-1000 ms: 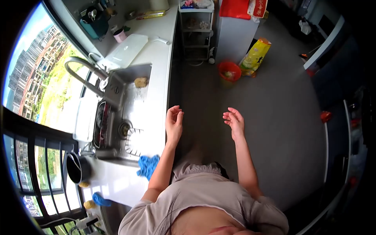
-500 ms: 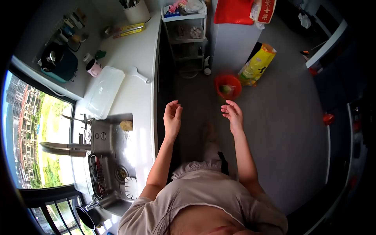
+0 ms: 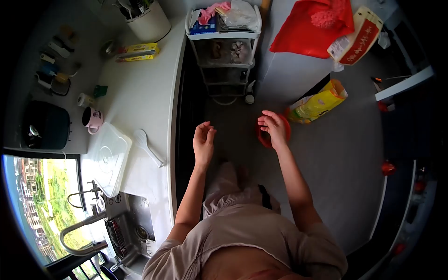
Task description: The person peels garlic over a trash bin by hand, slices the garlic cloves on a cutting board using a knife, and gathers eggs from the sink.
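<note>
My left hand [image 3: 203, 142] hangs in the air just right of the counter edge, fingers loosely curled and thumb apart, with nothing in it. Farther right, my right hand [image 3: 274, 129] is also raised and bare, its fingers loosely bent and apart. In this view it overlaps a red basket [image 3: 287, 136] on the floor, hiding much of the basket's inside. A tall yellow bag [image 3: 322, 102] stands right behind the basket.
On the left, the counter [image 3: 158, 70] bears a clear plastic lid [image 3: 111, 156], a white rice paddle [image 3: 148, 148] and a pink mug [image 3: 93, 119]. Below is the sink [image 3: 140, 205]. Ahead stand a shelf cart [image 3: 224, 35] and a spray bottle [image 3: 250, 95]. A red cloth [image 3: 308, 32] hangs beyond.
My view has moved forward, so the counter, sink and window sit lower and the cart looks nearer. My right hand now overlaps the basket; both hands remain raised and bare.
</note>
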The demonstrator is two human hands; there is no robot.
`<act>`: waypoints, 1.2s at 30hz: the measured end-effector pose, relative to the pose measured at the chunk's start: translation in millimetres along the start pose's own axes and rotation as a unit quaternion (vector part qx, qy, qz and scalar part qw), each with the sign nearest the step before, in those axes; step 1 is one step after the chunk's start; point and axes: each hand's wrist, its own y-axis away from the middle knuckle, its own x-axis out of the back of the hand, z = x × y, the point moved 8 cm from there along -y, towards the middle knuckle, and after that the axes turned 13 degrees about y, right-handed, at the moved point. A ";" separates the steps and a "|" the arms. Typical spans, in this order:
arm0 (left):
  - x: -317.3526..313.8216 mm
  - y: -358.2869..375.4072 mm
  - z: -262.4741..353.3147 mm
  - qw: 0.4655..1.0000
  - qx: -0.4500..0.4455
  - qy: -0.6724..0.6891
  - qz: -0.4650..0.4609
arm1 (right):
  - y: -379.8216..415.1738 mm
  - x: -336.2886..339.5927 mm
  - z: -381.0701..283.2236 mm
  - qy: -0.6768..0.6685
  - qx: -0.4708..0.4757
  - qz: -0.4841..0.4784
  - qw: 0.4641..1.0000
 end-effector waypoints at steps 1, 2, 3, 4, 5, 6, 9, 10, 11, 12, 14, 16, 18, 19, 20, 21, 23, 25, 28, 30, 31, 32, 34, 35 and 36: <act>-0.5 -20.3 -4.6 1.000 -0.001 0.001 0.000 | -23.1 -4.9 -2.0 -0.001 0.002 -0.006 1.000; 0.4 -38.6 -9.5 1.000 0.001 0.001 -0.001 | -43.6 -10.1 -2.4 -0.002 0.002 -0.010 1.000; 0.3 -58.7 -14.4 1.000 0.007 0.000 0.001 | -65.4 -15.5 -6.3 0.001 0.010 -0.012 1.000; -3.4 -81.8 -16.1 1.000 0.011 0.003 0.001 | -85.8 -18.4 -11.6 0.013 -0.005 -0.006 1.000; -5.4 -106.2 -20.2 1.000 0.015 0.005 0.001 | -107.8 -22.8 -14.0 0.025 -0.018 0.001 1.000; -5.9 -131.0 -25.9 1.000 0.020 0.003 0.000 | -130.8 -27.4 -13.7 0.038 -0.035 0.006 0.999; -9.7 -188.6 -35.6 0.999 0.036 -0.001 0.007 | -196.9 -38.1 -9.0 0.065 -0.050 0.000 0.997; -11.5 -207.9 -35.9 0.999 0.039 -0.004 0.010 | -220.0 -43.5 -9.1 0.076 -0.052 -0.004 0.996; -11.1 -224.0 -38.7 0.999 0.043 -0.010 0.013 | -245.6 -46.0 -2.6 0.093 -0.050 -0.008 0.994; -10.4 -235.6 -41.7 0.998 0.051 -0.017 0.015 | -269.0 -47.8 2.2 0.102 -0.051 -0.005 0.994; -10.5 -253.5 -39.7 0.997 0.063 -0.032 0.029 | -312.9 -50.1 5.6 0.119 -0.051 0.002 0.992; -7.1 -274.4 -49.1 0.996 0.073 -0.033 0.041 | -365.6 -52.2 11.9 0.215 0.005 0.009 0.977; 0.9 -284.4 -66.1 0.994 0.085 -0.022 0.059 | -426.6 -54.2 32.3 0.365 0.107 0.001 0.925; 2.6 -288.7 -71.6 0.993 0.095 -0.026 0.064 | -444.3 -58.6 31.5 0.433 0.100 -0.008 0.896; 5.0 -292.0 -78.4 0.992 0.102 -0.020 0.076 | -463.3 -63.5 32.1 0.497 0.095 -0.018 0.862; 7.9 -295.1 -87.8 0.990 0.106 -0.013 0.089 | -484.6 -70.7 36.0 0.559 0.094 -0.029 0.824; 10.6 -290.7 -94.9 0.987 0.120 -0.013 0.106 | -520.9 -76.4 51.2 0.618 0.132 -0.023 0.775; 10.6 -290.3 -103.9 0.986 0.122 -0.021 0.112 | -546.5 -80.4 71.7 0.692 0.173 0.007 0.701; 15.6 -283.1 -118.2 0.982 0.135 -0.007 0.133 | -572.7 -78.7 98.3 0.674 0.267 0.062 0.686; 20.9 -280.0 -120.7 0.976 0.147 -0.026 0.157 | -574.8 -78.3 103.0 0.671 0.303 0.052 0.675; 23.8 -278.6 -121.4 0.974 0.151 -0.029 0.166 | -575.9 -79.1 103.2 0.671 0.306 0.051 0.674; 26.5 -277.4 -122.5 0.972 0.153 -0.032 0.175 | -577.7 -79.8 103.4 0.670 0.307 0.048 0.674; 31.1 -275.9 -125.6 0.972 0.146 -0.024 0.185 | -584.1 -79.0 105.7 0.670 0.305 0.043 0.675; 33.1 -275.5 -126.6 0.972 0.142 -0.020 0.189 | -584.9 -78.7 106.5 0.670 0.303 0.041 0.676; 34.1 -274.6 -128.5 0.971 0.142 -0.018 0.190 | -586.1 -77.2 106.7 0.669 0.302 0.039 0.678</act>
